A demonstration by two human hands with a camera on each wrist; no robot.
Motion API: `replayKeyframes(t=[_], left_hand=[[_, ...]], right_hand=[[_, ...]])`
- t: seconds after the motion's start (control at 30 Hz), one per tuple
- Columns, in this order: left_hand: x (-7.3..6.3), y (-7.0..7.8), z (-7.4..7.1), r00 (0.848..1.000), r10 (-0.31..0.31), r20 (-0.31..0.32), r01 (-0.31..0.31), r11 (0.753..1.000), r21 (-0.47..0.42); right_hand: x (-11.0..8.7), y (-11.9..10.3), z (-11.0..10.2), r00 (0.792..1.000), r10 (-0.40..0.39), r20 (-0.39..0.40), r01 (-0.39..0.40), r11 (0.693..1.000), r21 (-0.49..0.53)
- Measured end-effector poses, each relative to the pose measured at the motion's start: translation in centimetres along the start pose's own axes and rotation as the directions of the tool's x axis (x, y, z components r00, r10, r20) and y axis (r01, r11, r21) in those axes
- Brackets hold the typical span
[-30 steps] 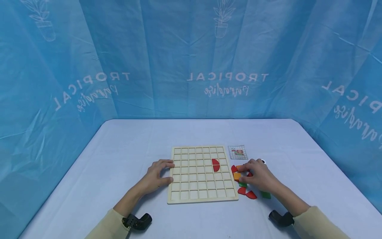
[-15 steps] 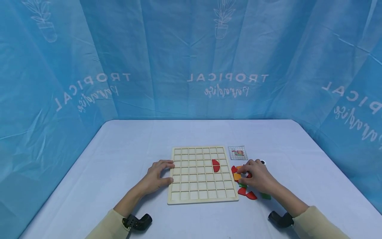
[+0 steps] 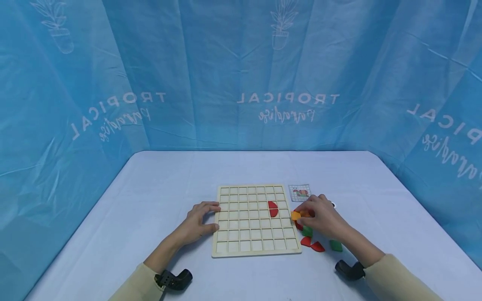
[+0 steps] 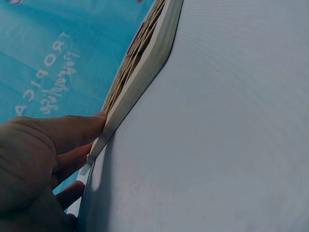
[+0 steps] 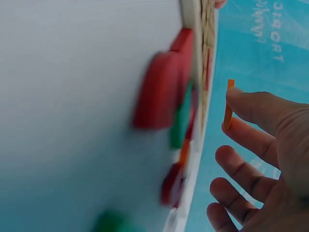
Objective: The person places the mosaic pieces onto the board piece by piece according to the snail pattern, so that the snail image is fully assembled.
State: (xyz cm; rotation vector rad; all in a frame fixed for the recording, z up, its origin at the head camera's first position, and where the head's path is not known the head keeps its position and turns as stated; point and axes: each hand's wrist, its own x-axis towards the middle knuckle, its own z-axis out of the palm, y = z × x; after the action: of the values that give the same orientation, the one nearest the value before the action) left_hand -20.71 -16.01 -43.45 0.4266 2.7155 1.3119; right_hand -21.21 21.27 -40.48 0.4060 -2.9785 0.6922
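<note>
- The board point(image 3: 256, 253) lies flat on the bench point(image 3: 177, 175); it is a shallow square frame, wood-like and pale, which thin raised strips divide into small square compartments.
- In the second column from its right side, two red pieces point(image 3: 273, 205) sit in neighbouring compartments, their rounded sides turned to the right.
- The orange tile point(image 3: 296, 215) is flat, thin and square; it is above the bench, close to the right edge of the board.
- The right hand point(image 3: 321, 216) pinches this tile between thumb and index finger; its other fingers are spread apart.
- The left hand point(image 3: 200, 220) has loose, parted fingers, which touch the left rim of the board.
- Near the right hand lie green pieces point(image 3: 336, 246) with straight edges and a fan-shaped red piece point(image 3: 318, 246).
- Beyond them is a thin gridded picture card point(image 3: 300, 192).
- White cloth covers the bench; behind it hangs a creased blue curtain point(image 3: 211, 75) with printed letters.
</note>
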Motion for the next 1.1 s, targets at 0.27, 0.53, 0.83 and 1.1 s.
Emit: replayKeyframes(t=[0.27, 0.53, 0.83, 1.1], left_hand=[[-0.1, -0.1, -0.1, 1.0, 0.005, 0.01, -0.005, 1.0, -0.016], [-0.1, 0.1, -0.1, 1.0, -0.002, 0.003, 0.002, 1.0, -0.009], [-0.1, 0.4, 0.0, 1.0, -0.008, 0.0, 0.008, 1.0, -0.012], [-0.1, 0.2, -0.1, 1.0, 0.001, 0.001, -0.001, 1.0, -0.005]], right_hand=[[2.6, -2.2, 1.0, 0.997, -0.078, 0.002, 0.078, 0.997, 0.001], [5.4, -4.0, 2.2, 0.995, -0.087, 0.054, 0.085, 0.996, 0.04], [7.2, -4.3, 3.2, 0.989, -0.1, 0.109, 0.094, 0.994, 0.055], [7.7, -4.2, 3.5, 0.98, -0.14, 0.144, 0.13, 0.988, 0.078]])
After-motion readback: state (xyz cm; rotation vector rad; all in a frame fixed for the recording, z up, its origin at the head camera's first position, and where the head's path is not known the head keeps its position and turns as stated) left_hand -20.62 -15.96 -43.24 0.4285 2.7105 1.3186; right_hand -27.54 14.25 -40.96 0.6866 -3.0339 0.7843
